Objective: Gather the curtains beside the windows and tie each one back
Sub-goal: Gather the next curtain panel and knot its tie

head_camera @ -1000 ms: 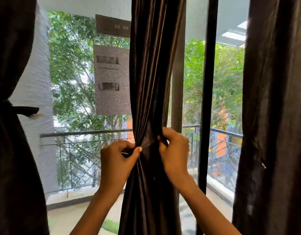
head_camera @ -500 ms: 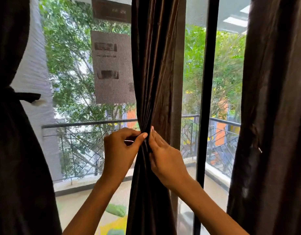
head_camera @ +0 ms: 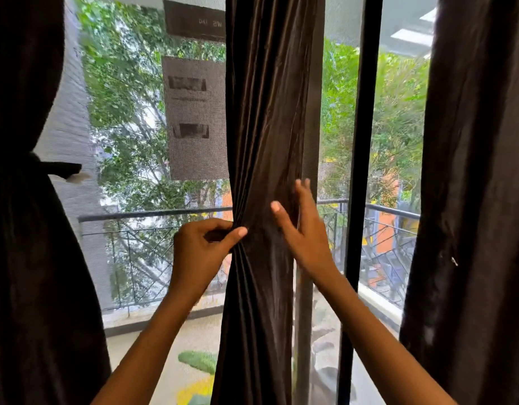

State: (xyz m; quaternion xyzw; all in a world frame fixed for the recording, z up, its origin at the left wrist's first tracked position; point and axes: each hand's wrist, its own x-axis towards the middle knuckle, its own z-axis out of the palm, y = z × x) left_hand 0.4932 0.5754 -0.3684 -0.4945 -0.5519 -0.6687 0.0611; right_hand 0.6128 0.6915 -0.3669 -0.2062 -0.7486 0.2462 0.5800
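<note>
glossy pleated brown middle curtain (head_camera: 264, 118): left hand (head_camera: 198, 252) fingers pinch its gathered waist, right hand (head_camera: 303, 229) fingers straight, spread on folds; matte tied curtain (head_camera: 21, 229) left, black window frame (head_camera: 360, 141) behind

Notice (head_camera: 195, 118) text blurred; left hand (head_camera: 201, 252) fingertips hidden behind curtain (head_camera: 264, 141).

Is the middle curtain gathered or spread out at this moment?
Gathered. The middle curtain is bunched into narrow folds, pinched at its waist by the left hand. The right hand rests open against it. No tie shows.
</note>
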